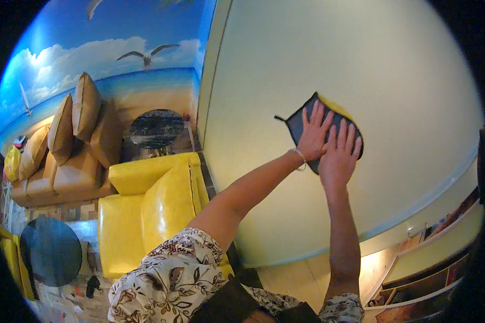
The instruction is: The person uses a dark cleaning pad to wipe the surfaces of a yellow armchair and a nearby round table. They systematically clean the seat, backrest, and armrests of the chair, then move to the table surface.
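Note:
A dark grey cloth (297,127) with black edging, a small hanging loop and a yellow underside lies flat against a large pale, smooth partition panel (258,80). My left hand (314,133), with a bracelet at the wrist, presses on the cloth's middle with its fingers spread. Beside it my right hand (341,151) is laid flat on the cloth's right part, its thumb side touching the left hand. Both palms face the panel. The cloth's yellow side shows along its upper right edge.
A yellow armchair (161,214) stands close at the left. Beyond it are a tan sofa (76,173) with cushions, a dark round table (157,128) and another round table (51,251). A beach mural (105,48) covers the far wall. Wooden shelves (424,286) stand at the lower right.

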`<act>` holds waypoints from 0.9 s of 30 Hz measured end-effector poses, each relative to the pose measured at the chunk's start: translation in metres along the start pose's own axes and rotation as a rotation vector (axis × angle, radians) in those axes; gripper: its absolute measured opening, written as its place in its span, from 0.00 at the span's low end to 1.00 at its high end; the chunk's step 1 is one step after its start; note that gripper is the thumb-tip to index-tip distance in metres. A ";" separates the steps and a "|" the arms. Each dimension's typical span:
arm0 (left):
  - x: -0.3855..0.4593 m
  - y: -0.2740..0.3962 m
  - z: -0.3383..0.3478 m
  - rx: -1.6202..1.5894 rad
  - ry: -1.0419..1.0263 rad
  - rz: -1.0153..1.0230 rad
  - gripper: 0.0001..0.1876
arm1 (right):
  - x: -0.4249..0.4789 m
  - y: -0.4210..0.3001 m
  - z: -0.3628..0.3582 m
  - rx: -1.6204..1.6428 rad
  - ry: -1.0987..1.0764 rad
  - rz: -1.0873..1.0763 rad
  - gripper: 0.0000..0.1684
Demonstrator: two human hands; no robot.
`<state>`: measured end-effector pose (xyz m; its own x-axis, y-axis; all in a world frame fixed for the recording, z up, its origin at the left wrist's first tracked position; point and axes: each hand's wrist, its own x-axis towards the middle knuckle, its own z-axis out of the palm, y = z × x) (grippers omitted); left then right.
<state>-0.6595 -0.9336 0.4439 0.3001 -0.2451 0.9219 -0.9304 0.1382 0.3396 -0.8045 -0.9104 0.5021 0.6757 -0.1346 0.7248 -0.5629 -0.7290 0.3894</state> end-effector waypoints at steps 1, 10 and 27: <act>-0.020 -0.007 0.004 -0.007 -0.027 -0.073 0.37 | -0.006 -0.009 0.018 0.028 -0.027 -0.024 0.32; -0.021 -0.100 0.019 0.054 0.055 -0.134 0.31 | 0.032 -0.055 0.087 0.033 0.071 -0.089 0.31; -0.167 -0.137 -0.004 0.302 -0.013 -0.733 0.34 | -0.002 -0.187 0.130 0.016 -0.081 -0.429 0.29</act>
<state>-0.5816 -0.9077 0.2441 0.8575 -0.1849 0.4801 -0.5144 -0.3284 0.7922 -0.6386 -0.8611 0.3539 0.8824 0.1311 0.4519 -0.2160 -0.7404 0.6366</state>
